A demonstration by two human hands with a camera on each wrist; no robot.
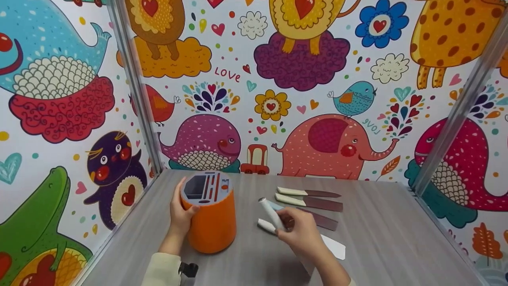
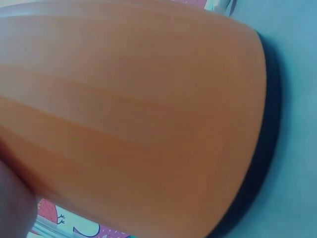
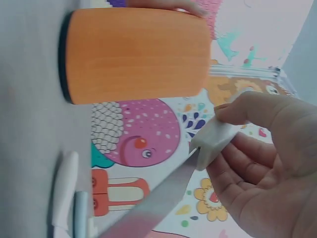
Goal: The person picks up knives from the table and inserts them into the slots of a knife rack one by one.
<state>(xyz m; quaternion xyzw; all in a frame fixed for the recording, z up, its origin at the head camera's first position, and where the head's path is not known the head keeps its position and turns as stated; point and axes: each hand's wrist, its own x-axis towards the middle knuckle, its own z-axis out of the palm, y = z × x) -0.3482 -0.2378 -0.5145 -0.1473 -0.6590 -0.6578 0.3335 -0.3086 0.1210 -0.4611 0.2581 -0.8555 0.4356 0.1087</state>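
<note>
My left hand point(image 1: 180, 216) grips the orange knife block point(image 1: 212, 226) near its top rim, thumb in front and fingers round the far left side. The block stands upright, its grey slotted top point(image 1: 198, 198) facing up. To its right, my right hand point(image 1: 303, 232) holds a knife by its white handle point(image 1: 271, 212) between thumb and fingers. That handle tilts up toward the block, and the blade point(image 3: 153, 201) points down and away from the hand. Dark base trim shows under the block's orange wall point(image 2: 148, 124) in the left wrist view.
Several knives lie side by side on the grey table point(image 1: 381, 238), right of the block. Two at the back have cream handles and dark blades point(image 1: 323, 203). Closer in are a blue-handled knife point(image 3: 80, 213) and one with a white blade point(image 1: 335, 248). Printed panels point(image 1: 234, 99) enclose the table.
</note>
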